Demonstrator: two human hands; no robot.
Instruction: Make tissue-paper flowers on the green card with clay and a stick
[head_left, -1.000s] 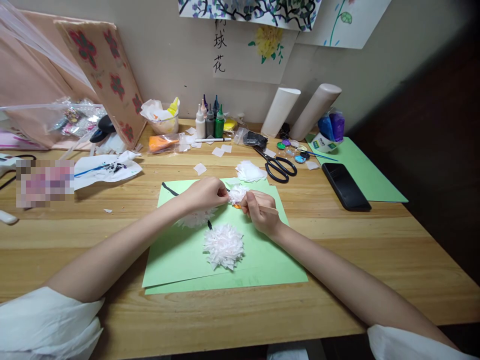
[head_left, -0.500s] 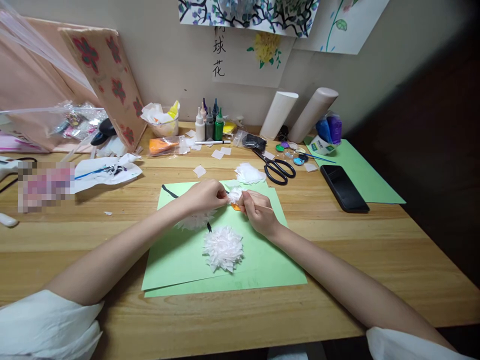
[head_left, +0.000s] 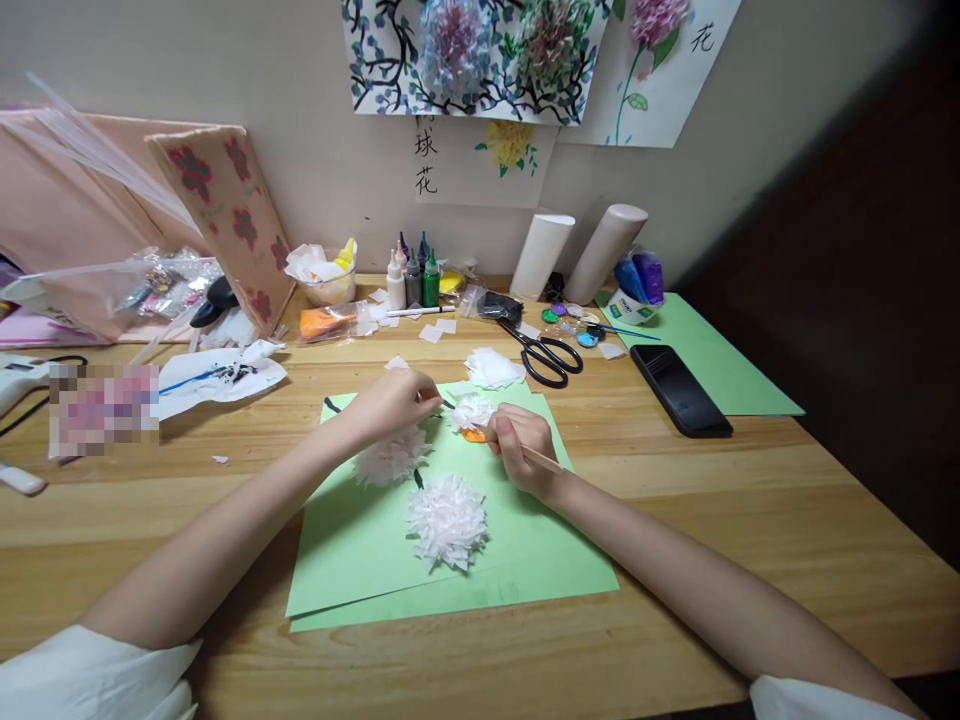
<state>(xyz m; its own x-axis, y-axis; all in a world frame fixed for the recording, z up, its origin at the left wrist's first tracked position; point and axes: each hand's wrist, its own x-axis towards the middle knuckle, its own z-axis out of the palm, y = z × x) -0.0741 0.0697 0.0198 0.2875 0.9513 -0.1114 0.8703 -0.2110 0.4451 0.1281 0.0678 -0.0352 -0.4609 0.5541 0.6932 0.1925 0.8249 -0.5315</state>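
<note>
My right hand (head_left: 523,448) is closed around a thin wooden stick (head_left: 546,460), its tip by an orange patch (head_left: 473,436) below a small white tissue-paper flower (head_left: 471,411). My left hand (head_left: 397,402) is pinched at that flower's left side; whatever lies between its fingertips is too small to make out. Beneath both hands are overlapping light green paper sheets (head_left: 540,545). A fuller white flower (head_left: 448,523) sits on the front part of the sheets. Another white flower (head_left: 390,460) is partly covered by my left forearm. Black painted stem lines show near the flowers.
Behind the sheets lie white tissue squares (head_left: 495,368) and black-handled scissors (head_left: 551,360). To the right is a black phone (head_left: 679,390) on the table. Paint bottles (head_left: 412,280), a plastic cup (head_left: 328,280) and two leaning tubes (head_left: 544,255) stand along the wall.
The camera view has tilted up, so more wall pictures show. My left hand has drawn slightly left from the small flower and my right hand slightly right, exposing more of it.
</note>
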